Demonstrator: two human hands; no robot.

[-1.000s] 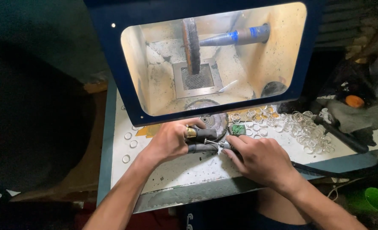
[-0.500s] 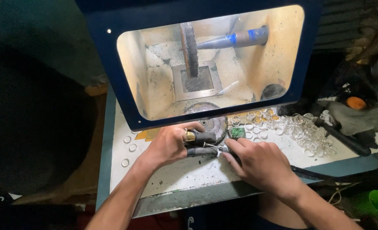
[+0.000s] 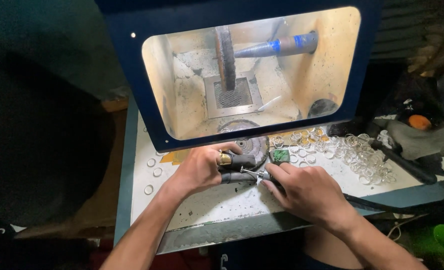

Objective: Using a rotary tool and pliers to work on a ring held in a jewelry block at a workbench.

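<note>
My left hand [image 3: 201, 169] rests on the white bench, its fingertips covered by dark finger guards [image 3: 238, 168] and pinched on a small workpiece that is mostly hidden. A gold ring [image 3: 225, 159] sits on one of its fingers. My right hand [image 3: 308, 192] grips a slim rotary handpiece [image 3: 262, 175]. The thin metal bit points left and touches the left fingertips. A dark cable [image 3: 377, 202] runs from that hand to the right.
A blue-hooded polishing cabinet [image 3: 132, 85] stands behind the hands, lit inside, with a buffing wheel [image 3: 225, 57] on a tapered spindle. Several metal rings [image 3: 352, 152] lie scattered on the bench [image 3: 217, 205]. A green block [image 3: 281, 155] and a dark round disc [image 3: 254, 146] lie nearby.
Both hands stay pressed together at the same spot on the bench. The view has shifted slightly, and the buffing wheel sits a little differently in it.
</note>
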